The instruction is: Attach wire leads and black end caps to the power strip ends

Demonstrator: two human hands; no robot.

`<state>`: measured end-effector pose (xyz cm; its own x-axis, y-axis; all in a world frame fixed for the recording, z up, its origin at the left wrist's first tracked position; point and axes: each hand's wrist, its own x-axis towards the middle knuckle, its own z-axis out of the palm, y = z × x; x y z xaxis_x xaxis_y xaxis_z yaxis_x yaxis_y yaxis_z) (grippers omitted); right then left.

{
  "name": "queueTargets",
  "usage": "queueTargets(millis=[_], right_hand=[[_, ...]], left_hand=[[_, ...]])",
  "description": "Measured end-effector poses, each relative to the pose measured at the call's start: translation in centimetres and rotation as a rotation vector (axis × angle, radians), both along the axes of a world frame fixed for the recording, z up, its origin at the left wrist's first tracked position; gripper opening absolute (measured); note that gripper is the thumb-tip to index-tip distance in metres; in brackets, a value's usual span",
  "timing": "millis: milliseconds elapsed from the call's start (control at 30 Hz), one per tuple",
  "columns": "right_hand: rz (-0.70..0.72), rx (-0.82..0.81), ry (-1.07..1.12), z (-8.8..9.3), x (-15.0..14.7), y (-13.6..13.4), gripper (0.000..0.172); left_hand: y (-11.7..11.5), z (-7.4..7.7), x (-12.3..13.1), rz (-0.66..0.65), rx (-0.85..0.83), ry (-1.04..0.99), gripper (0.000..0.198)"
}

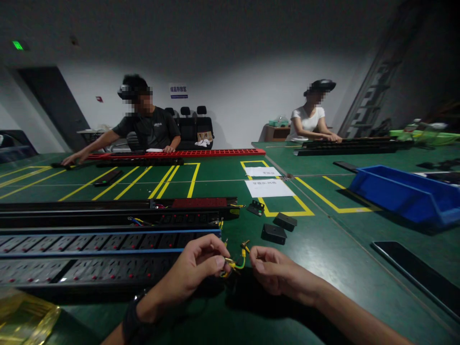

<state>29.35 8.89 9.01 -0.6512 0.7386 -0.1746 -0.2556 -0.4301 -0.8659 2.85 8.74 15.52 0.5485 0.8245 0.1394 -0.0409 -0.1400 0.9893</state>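
A short yellow-green wire (243,260) with metal ends bends between my two hands. My left hand (204,261) is closed, with thumb and fingers pinching the wire near its yellow sleeve. Close to the wire's upper end, my right hand (276,270) has its fingertips pressed together; whatever they hold is hidden. Left of my hands lie long black power strips (108,270) with rows of sockets and small red parts. Short wires stick out at the right ends of the strips behind.
Two black end caps (273,234) and a small black bracket (256,208) lie beyond my hands. A phone (417,273) and a blue bin (406,194) are at right. Paper sheets (269,188) lie mid-table. Two people work across the table, one by a red rail (215,153).
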Motion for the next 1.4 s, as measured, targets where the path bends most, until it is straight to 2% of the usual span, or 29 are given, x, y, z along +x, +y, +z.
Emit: queueTargets(millis=[167,267,333,400,500,567,633,733,867,1067,1200,1400], right_hand=[[-0.005,0.026,0.009,-0.3,0.0,0.1,0.047],[-0.001,0.039,0.003,-0.3,0.1,0.1,0.048],[0.008,0.037,0.002,-0.3,0.2,0.1,0.048],[0.013,0.033,-0.003,-0.3,0.2,0.3,0.048],[0.021,0.045,-0.025,-0.6,0.3,0.5,0.048],[0.027,0.053,-0.041,-0.7,0.3,0.6,0.049],[0.033,0.059,-0.052,-0.9,0.4,0.7,0.051],[0.033,0.070,-0.060,-1.0,0.4,0.8,0.049],[0.032,0.076,-0.058,-1.0,0.3,0.9,0.047],[0.045,0.063,-0.035,-0.7,0.1,1.0,0.048],[0.048,0.057,-0.032,-0.6,0.1,1.0,0.046],[0.057,0.059,-0.041,-0.4,0.2,0.8,0.044]], left_hand=[[0.7,1.5,-1.4,0.117,0.178,0.158,0.028],[1.4,2.1,-2.0,0.211,0.430,0.327,0.016],[2.0,1.8,-2.0,0.239,0.609,0.452,0.013],[2.6,1.1,-1.8,0.219,0.760,0.568,0.016],[3.6,0.5,-1.1,0.151,1.006,0.853,0.017],[4.1,0.7,-0.6,0.132,1.156,1.038,0.016],[4.6,1.2,-0.1,0.115,1.233,1.130,0.015],[5.1,1.9,0.5,0.078,1.242,1.170,0.012],[5.9,2.1,1.1,0.034,1.187,1.188,0.014],[7.0,3.0,1.3,-0.074,0.960,1.251,0.010],[7.2,3.4,1.5,-0.075,0.893,1.303,0.011],[7.3,3.1,1.6,-0.065,0.862,1.277,0.009]])
